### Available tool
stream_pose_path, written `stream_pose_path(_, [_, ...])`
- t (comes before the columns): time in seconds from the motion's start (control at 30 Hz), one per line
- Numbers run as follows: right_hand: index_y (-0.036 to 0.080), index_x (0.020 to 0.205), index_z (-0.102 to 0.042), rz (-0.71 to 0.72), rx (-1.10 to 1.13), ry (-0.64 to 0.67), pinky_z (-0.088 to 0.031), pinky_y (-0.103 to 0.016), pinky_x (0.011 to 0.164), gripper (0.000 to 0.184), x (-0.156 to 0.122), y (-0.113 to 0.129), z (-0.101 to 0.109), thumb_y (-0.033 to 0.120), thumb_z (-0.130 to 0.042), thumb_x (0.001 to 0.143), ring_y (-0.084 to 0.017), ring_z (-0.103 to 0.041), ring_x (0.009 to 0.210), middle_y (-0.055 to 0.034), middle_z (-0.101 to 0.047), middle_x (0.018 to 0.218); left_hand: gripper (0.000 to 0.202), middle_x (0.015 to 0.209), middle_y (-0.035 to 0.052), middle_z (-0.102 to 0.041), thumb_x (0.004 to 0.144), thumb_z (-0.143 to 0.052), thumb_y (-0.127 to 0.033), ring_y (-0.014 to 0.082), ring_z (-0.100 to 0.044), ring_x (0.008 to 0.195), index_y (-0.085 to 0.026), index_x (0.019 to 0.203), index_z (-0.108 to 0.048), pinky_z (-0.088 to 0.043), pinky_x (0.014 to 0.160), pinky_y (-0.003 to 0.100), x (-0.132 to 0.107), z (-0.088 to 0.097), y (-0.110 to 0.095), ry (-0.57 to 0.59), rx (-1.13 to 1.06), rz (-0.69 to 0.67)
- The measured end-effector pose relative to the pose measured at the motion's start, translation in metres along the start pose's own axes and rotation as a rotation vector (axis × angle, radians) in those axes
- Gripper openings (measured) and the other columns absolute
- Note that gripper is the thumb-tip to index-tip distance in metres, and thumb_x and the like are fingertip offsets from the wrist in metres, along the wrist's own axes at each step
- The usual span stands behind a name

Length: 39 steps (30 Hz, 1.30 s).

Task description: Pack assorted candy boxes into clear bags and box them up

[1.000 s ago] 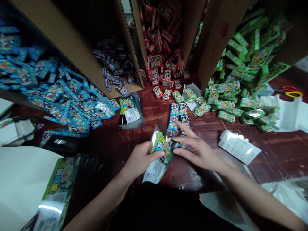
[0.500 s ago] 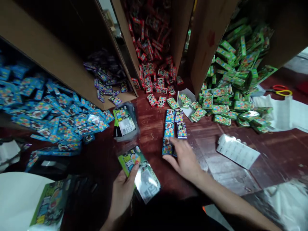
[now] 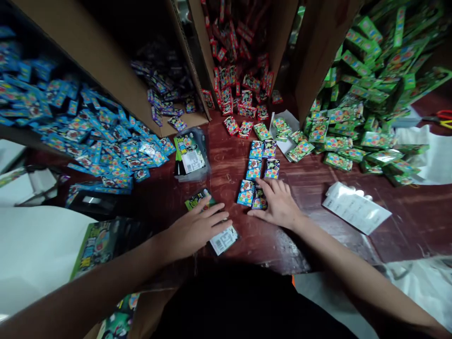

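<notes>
My left hand (image 3: 199, 228) lies with fingers spread over a green-and-black printed plastic packet (image 3: 224, 240) on the table. A white barcode panel shows past my fingertips. At the middle, my right hand (image 3: 280, 203) has its thumb and index finger around a small purple candy-like box (image 3: 259, 198). A blue box (image 3: 246, 192) touches the purple one on its left. Just beyond stand two short columns, one with blue boxes (image 3: 253, 169) and one with purple boxes (image 3: 271, 168). My right fingers partly cover the purple box.
Open cartons spill blue boxes (image 3: 116, 148), purple boxes (image 3: 169, 96), red boxes (image 3: 247, 96) and green boxes (image 3: 339, 141). A stack of printed packets (image 3: 190, 155) lies left of centre. White blister-like sheets (image 3: 356, 208) and scissors (image 3: 443, 118) are at the right.
My left hand has put the printed packet down on the table and spread its fingers on it. The front blue and purple boxes sit slightly skewed beside my right hand. The camera view has shifted.
</notes>
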State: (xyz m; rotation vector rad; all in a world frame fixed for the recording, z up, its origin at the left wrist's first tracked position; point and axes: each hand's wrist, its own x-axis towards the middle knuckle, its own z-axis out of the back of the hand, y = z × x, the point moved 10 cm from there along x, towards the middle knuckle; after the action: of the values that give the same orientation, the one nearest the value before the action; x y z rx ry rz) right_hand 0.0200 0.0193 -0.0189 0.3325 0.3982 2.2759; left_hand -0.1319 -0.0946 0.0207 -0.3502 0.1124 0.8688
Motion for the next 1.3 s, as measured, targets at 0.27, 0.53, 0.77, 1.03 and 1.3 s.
stream_pose_path(0.27, [0.019, 0.146, -0.046, 0.067, 0.110, -0.006, -0.040, -0.052, 0.103, 0.075, 0.006, 0.007, -0.001, 0.062, -0.063, 0.088, -0.036, -0.047, 0.124, -0.0161, -0.053, 0.141, 0.079, 0.141, 0.0108, -0.057, 0.073, -0.082, -0.040, 0.0334, -0.050, 0.125, -0.024, 0.143, -0.048, -0.035, 0.108, 0.048, 0.014, -0.012, 0.004, -0.030, -0.066, 0.162])
stream_pose_path(0.53, [0.018, 0.148, -0.043, 0.033, 0.132, -0.119, -0.045, -0.056, 0.103, 0.077, -0.058, -0.006, 0.027, 0.059, -0.067, 0.087, -0.037, -0.051, 0.119, -0.0184, -0.053, 0.132, 0.079, 0.126, 0.0113, -0.057, 0.066, -0.081, -0.050, 0.0334, -0.053, 0.114, -0.019, 0.132, -0.051, -0.040, 0.102, 0.049, 0.019, -0.008, 0.018, -0.243, -0.184, 0.401])
stream_pose_path(0.77, [0.015, 0.150, -0.039, 0.223, 0.233, 0.172, -0.047, -0.054, 0.104, 0.079, -0.070, 0.025, 0.000, 0.056, -0.067, 0.089, -0.034, -0.051, 0.123, -0.0184, -0.054, 0.139, 0.082, 0.135, 0.0133, -0.054, 0.069, -0.080, -0.046, 0.0340, -0.050, 0.123, -0.019, 0.138, -0.046, -0.038, 0.107, 0.048, 0.053, -0.020, 0.001, -0.163, -0.207, 0.185])
stream_pose_path(1.03, [0.015, 0.155, -0.031, 0.187, 0.262, 0.127, -0.036, -0.057, 0.114, 0.102, -0.083, -0.014, 0.019, 0.071, -0.070, 0.079, -0.035, -0.043, 0.138, -0.0216, -0.045, 0.151, 0.085, 0.138, 0.0111, -0.053, 0.069, -0.082, -0.046, 0.0335, -0.049, 0.123, -0.021, 0.141, -0.046, -0.038, 0.107, 0.049, 0.058, -0.023, 0.006, -0.156, -0.200, 0.219])
stream_pose_path(1.3, [0.020, 0.144, -0.048, 0.214, 0.265, 0.137, -0.018, -0.060, 0.122, 0.081, -0.074, -0.016, 0.003, 0.069, -0.067, 0.083, -0.031, -0.046, 0.139, -0.0163, -0.054, 0.147, 0.086, 0.137, 0.0103, -0.052, 0.068, -0.084, -0.044, 0.0324, -0.047, 0.125, -0.021, 0.142, -0.045, -0.039, 0.110, 0.048, 0.076, -0.030, -0.001, -0.184, -0.268, 0.227])
